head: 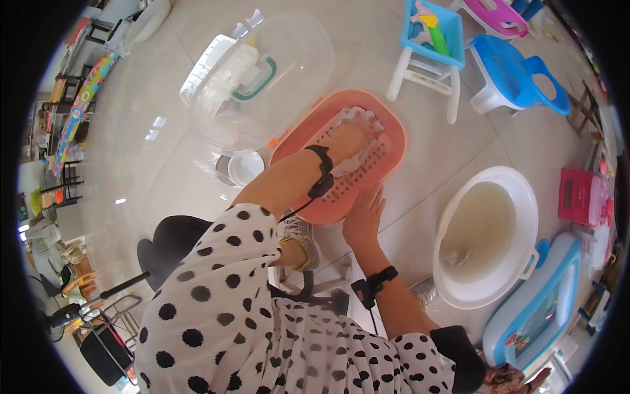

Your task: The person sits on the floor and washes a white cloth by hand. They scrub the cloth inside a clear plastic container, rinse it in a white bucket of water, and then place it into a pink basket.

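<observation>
Inside a coral plastic tub [393, 111] with a perforated bottom, my left hand [352, 138] presses on a wet white cloth [352, 165]. Part of the cloth bunches around the fingertips, so they are partly hidden. My right hand [364, 214] holds the tub's near right rim, its fingers stretched along the outside. Beyond the tub's left side lies a clear plastic cover [300, 54] with a green handle [268, 81]. Black straps with cables circle both of my wrists.
A white basin [445, 221] of cloudy water stands right, beside an inflatable pool [497, 325]. Blue plastic seat [507, 69] and blue tray on white legs [460, 37] stand far right. White container [247, 168] sits left of the tub. Another person's hand [539, 379] shows lower right.
</observation>
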The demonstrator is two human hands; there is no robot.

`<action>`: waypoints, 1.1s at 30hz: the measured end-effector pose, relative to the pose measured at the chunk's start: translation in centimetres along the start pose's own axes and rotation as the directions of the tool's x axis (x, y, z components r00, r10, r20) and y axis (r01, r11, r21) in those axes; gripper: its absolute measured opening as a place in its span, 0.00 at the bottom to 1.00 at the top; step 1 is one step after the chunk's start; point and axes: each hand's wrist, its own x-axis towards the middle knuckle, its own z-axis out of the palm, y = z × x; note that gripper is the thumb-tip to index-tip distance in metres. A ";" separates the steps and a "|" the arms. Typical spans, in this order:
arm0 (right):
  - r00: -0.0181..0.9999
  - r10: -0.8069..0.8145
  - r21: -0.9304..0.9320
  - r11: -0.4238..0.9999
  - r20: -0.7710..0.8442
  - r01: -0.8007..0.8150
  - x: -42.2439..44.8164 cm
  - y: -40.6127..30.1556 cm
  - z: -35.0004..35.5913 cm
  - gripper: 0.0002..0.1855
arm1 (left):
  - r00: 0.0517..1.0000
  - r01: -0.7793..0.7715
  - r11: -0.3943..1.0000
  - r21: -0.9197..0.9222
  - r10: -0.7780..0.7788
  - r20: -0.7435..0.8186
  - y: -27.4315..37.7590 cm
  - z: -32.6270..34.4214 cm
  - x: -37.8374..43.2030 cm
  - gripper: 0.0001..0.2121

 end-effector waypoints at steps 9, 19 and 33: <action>0.992 0.108 0.085 0.990 0.066 -0.113 0.0 -1.7 -0.9 0.41 | 0.955 0.294 0.942 -0.160 -0.298 -0.001 -3.7 8.8 2.1 0.32; 0.996 0.090 -0.012 0.996 0.026 -0.089 0.0 -2.0 0.8 0.45 | 0.879 0.477 0.799 -0.366 -0.423 0.222 -4.1 13.0 -7.9 0.26; 0.970 0.154 -0.041 0.988 0.186 -0.149 0.4 -2.4 -1.0 0.51 | 0.930 -0.052 0.880 -0.472 0.215 0.299 -7.2 -11.8 -13.4 0.24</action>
